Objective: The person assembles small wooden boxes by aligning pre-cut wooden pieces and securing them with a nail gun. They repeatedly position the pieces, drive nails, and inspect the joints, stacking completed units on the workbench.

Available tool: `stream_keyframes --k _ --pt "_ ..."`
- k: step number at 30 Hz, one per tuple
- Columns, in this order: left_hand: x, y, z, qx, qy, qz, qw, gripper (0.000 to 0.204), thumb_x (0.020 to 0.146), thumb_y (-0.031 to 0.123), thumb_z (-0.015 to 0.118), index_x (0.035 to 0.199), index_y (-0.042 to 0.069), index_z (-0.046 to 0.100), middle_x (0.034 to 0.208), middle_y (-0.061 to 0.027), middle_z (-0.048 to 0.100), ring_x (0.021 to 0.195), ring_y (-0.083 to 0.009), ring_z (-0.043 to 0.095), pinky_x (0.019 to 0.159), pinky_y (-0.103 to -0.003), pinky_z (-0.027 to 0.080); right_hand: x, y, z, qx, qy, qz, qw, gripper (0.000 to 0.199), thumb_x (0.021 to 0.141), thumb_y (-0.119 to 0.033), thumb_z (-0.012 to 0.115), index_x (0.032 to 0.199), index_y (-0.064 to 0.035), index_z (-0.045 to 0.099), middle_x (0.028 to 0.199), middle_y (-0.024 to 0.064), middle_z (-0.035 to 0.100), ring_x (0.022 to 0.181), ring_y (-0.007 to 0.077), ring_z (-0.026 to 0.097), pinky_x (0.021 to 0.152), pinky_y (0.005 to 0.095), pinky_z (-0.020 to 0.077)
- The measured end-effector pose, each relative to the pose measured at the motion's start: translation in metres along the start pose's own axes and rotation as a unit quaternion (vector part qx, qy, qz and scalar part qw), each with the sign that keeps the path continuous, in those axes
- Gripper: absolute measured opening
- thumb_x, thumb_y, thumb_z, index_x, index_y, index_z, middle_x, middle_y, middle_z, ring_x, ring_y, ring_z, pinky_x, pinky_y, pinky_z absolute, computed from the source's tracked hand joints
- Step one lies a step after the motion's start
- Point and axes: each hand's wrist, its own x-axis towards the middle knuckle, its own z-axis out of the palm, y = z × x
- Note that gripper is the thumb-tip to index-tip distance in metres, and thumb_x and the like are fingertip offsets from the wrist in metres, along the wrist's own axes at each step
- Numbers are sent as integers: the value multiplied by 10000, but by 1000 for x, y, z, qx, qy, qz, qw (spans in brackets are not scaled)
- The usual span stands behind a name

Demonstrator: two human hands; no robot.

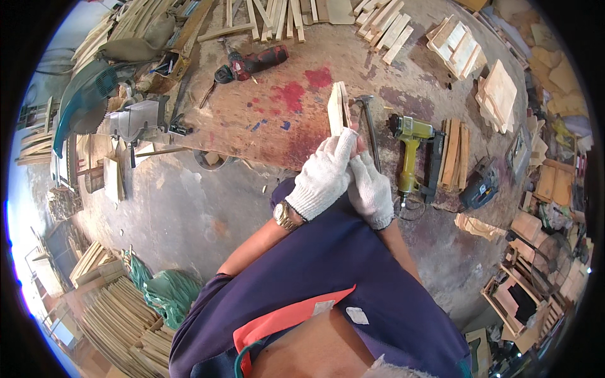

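Note:
Both my hands wear white knit gloves and meet in front of me at the near edge of the worktable point(246, 126). My left hand point(322, 173), with a gold watch at its wrist, is closed round the lower end of a pair of thin pale wood pieces point(337, 110). Pressed close beside it, my right hand point(372, 192) is also closed on the wood pieces, with bare fingertips showing. The pieces point away from me, a narrow gap between them. Just right of them lies a hammer point(370, 129). Where the fingers grip, the wood's lower ends are hidden.
Right of the hammer lie a yellow-green nail gun point(409, 151), wood strips point(455, 151) and a dark blue power tool point(482, 183). A red-black cordless drill point(252, 63) lies farther back. Stacked wood panels point(496, 94) are at far right; a teal saw point(85, 104) stands left.

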Motion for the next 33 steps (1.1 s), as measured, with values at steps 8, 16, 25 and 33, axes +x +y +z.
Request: stream_keyframes --k 8,16,25,33 --pt "-41 -52 -27 23 77 -212 974 675 863 -9 644 1490 55 403 1360 -241 578 1129 -430 632 889 -434 532 -53 114 -38 122 273 308 903 284 937 42 531 1200 75 633 1143 154 684 1100 212 642 973 330 488" --pt "-87 -211 -31 -281 275 -320 862 515 933 62 699 1387 -92 509 1279 -128 673 1103 -168 643 959 -307 487 -15 131 -23 449 316 397 735 390 1001 -241 666 1276 32 629 1091 103 728 876 165 732 614 276 600" --pt "-169 -323 -59 -183 337 -394 835 261 906 133 714 1131 6 676 826 25 616 773 -82 553 709 -249 454 108 159 52 631 227 337 661 343 995 -232 658 1282 -46 636 1050 53 727 890 180 710 616 318 585" --pt "-111 -285 -39 250 355 -310 846 548 854 306 783 1287 34 587 1163 -216 652 1136 -407 607 960 -497 482 62 153 92 -228 53 245 941 545 819 -249 759 1249 -46 493 1079 235 602 993 416 647 815 510 557"
